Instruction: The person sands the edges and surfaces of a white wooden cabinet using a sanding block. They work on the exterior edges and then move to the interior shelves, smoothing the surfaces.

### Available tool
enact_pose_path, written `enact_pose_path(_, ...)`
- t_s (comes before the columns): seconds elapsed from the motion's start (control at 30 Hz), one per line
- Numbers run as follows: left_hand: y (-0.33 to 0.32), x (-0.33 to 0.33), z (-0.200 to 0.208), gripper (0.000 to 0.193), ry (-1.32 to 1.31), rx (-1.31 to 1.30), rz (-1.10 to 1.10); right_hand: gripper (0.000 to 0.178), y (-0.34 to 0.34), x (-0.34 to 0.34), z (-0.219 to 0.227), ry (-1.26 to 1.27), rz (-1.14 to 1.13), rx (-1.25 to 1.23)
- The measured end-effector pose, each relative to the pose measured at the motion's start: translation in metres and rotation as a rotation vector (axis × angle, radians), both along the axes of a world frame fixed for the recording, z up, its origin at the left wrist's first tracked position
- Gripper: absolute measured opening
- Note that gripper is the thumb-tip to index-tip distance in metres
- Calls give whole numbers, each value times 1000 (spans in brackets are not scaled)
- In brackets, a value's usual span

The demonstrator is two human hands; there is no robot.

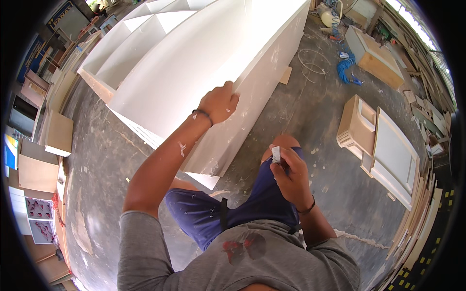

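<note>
A big white cabinet [194,68] with open compartments lies on the floor in front of me, its long side panel facing right. At the panel's upper edge is my left hand [219,103], its fingers curled and pressed together; whatever may be between them is hidden. Whitish smears mark the left wrist and forearm. Above my bent right knee, my right hand [292,177] pinches a small flat whitish piece [276,154] between thumb and fingers. That hand is apart from the cabinet.
Cream drawer-like furniture parts [359,123] and a framed panel [395,150] lie to the right. Farther back are a coiled blue hose [345,68], a loop of thin wire [314,65] and a wooden box [374,56]. Scrap boards [429,63] line the right; cabinets [59,133] stand left.
</note>
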State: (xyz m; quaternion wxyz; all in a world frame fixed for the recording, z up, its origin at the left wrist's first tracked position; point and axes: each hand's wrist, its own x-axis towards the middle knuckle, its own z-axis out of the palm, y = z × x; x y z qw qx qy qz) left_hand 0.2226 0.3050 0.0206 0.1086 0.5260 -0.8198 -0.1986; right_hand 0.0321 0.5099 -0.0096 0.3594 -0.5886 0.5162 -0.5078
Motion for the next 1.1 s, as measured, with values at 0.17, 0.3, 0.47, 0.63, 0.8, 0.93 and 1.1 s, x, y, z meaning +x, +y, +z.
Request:
enact_pose_path(0.17, -58, -65, -1, 34, -83, -174, 76, 36, 4, -34, -17, -50, -72, 81)
enact_pose_path(0.3, -95, -104, 10, 32, -185, -226, 150, 35, 7, -53, -30, -152, -122, 122)
enact_pose_path(0.47, -70, -87, 6, 29, -205, -211, 156, 33, 2, -85, -64, -227, -180, 129)
enact_pose_path(0.63, 27, -12, 2, 29, -55, -220, 104, 34, -44, -106, -75, -183, -108, 193)
enact_pose_path(0.8, 103, 48, 14, 24, 76, -181, 207, 33, -178, -88, -46, 232, -11, -292)
enact_pose_path(0.93, 107, 50, 10, 15, 239, -242, 225, 38, -288, -94, -10, 550, -178, -376)
enact_pose_path(1.1, 104, 49, 11, 14, 301, -263, 263, 40, -327, -82, -8, 799, -281, -423)
